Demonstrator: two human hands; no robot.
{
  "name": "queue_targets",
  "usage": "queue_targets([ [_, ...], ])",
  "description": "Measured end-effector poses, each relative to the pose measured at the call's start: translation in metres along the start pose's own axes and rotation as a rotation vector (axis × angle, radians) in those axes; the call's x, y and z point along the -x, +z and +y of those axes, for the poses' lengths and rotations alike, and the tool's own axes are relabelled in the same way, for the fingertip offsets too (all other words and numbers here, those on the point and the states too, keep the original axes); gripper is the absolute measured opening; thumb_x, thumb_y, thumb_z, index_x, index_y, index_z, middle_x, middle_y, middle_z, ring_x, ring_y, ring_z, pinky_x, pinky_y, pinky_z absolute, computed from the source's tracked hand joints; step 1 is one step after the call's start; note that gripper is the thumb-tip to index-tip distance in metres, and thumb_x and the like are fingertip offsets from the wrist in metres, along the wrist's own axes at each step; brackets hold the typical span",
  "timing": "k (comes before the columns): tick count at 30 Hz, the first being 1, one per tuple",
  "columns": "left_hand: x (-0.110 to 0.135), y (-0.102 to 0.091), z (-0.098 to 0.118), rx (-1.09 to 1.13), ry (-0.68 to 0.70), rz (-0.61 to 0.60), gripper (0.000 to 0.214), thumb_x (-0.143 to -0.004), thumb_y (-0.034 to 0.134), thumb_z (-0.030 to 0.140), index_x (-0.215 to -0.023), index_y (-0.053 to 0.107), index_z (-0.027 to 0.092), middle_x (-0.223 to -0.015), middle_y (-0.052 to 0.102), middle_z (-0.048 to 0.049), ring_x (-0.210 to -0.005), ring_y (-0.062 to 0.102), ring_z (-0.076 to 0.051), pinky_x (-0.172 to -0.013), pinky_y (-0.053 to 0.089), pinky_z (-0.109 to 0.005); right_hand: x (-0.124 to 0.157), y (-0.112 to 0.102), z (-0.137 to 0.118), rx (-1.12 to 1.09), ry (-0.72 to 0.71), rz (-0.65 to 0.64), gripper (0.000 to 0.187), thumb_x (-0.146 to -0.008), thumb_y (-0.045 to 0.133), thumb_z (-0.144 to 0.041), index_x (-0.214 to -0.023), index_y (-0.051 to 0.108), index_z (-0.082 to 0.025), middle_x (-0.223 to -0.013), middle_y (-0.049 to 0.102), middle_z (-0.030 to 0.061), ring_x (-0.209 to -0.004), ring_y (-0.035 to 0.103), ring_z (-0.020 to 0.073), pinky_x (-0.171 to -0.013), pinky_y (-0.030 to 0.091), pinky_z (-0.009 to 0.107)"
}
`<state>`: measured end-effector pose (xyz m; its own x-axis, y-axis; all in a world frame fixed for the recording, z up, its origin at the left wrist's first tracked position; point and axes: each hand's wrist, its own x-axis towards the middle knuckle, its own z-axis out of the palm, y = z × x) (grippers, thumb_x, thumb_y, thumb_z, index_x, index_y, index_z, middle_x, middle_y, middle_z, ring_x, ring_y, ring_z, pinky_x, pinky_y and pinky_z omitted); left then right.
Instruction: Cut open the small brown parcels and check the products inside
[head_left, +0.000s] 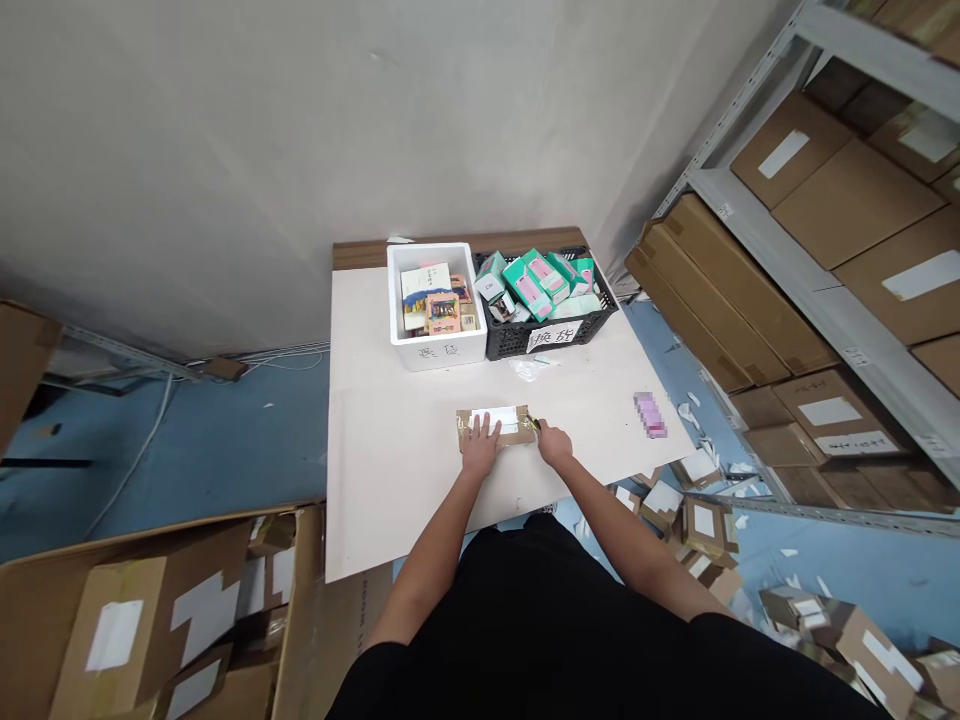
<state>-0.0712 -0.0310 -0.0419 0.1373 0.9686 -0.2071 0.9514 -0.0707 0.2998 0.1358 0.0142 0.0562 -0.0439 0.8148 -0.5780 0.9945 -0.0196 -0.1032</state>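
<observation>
A small brown cardboard package [514, 437] with a white label and clear tape lies on the white table [390, 450] in front of me. My left hand [480, 445] rests flat on its left part, fingers spread over the label. At the package's right end, my right hand [554, 444] is closed around a box cutter [533, 422], whose tip meets the taped edge. Whether the blade has gone into the tape is too small to tell.
Behind the package stand a white foam box [442, 352] and a black plastic crate [510, 342], both holding small boxes. A blurred pink item [650, 415] lies at right. A big carton [304, 560] of parcels stands left; shelves [787, 240] and scattered cartons [705, 525] are at right.
</observation>
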Motion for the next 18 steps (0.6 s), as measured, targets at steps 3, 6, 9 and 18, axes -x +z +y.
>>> queue_targets([
  [3,0.000,-0.004,0.001,0.014,-0.008,-0.022,0.068,-0.100,0.056,0.043,-0.164,0.036,0.034,-0.175,0.024,-0.0076,-0.161,0.018,-0.038,-0.126,0.023,-0.069,-0.004,-0.003,-0.012,0.051,0.010,-0.016,0.041,-0.102,0.050,-0.021,-0.144,0.051,-0.019,-0.120,0.073,0.0186,-0.114,0.069,0.0287,-0.089,0.050,0.035],
  [6,0.000,-0.010,0.003,0.028,-0.027,-0.049,0.070,-0.099,0.058,0.044,-0.165,0.034,0.037,-0.175,0.023,-0.0056,-0.162,0.016,-0.038,-0.127,0.022,-0.067,-0.012,-0.012,-0.021,0.012,-0.012,-0.035,0.042,-0.093,0.062,-0.019,-0.135,0.062,-0.017,-0.124,0.072,0.0201,-0.119,0.068,0.0311,-0.094,0.052,0.039],
  [9,-0.001,-0.014,0.005,0.042,-0.043,-0.061,0.070,-0.099,0.058,0.045,-0.165,0.034,0.037,-0.175,0.022,-0.0049,-0.162,0.015,-0.038,-0.127,0.022,-0.067,-0.018,-0.021,-0.022,-0.020,-0.023,-0.052,0.037,-0.086,0.072,-0.021,-0.122,0.070,-0.017,-0.122,0.073,0.0196,-0.118,0.069,0.0327,-0.094,0.054,0.039],
  [18,-0.001,-0.015,0.005,0.048,-0.040,-0.091,0.069,-0.099,0.057,0.045,-0.164,0.037,0.032,-0.176,0.019,-0.0065,-0.163,0.012,-0.035,-0.129,0.021,-0.062,-0.006,-0.024,-0.005,-0.162,0.004,-0.117,0.017,-0.090,0.070,-0.026,-0.105,0.072,-0.018,-0.098,0.077,0.0122,-0.066,0.076,0.0235,-0.070,0.058,0.034],
])
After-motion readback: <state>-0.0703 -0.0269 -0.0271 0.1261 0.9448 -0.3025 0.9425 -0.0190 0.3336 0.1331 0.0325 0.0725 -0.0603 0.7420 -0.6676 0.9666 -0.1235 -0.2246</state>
